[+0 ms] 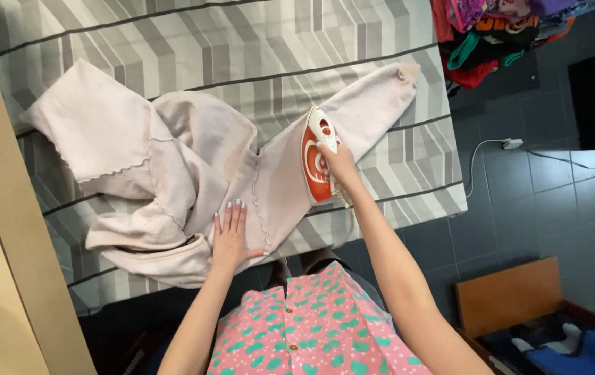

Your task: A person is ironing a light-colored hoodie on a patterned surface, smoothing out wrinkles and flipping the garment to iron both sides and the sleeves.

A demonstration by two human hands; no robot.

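Pink top (311,333) — clothes pile (499,31) beyond iron (318,156)

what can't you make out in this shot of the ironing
Head view only:
- Iron: its soleplate is hidden, face down on the pale pink garment; the right hand covers part of the handle.
- Garment: folds hide its full shape, and the left hand covers a patch.
- Cord: where it meets the iron is hidden behind the striped cloth.
- Pile of clothes: cut off by the top edge.
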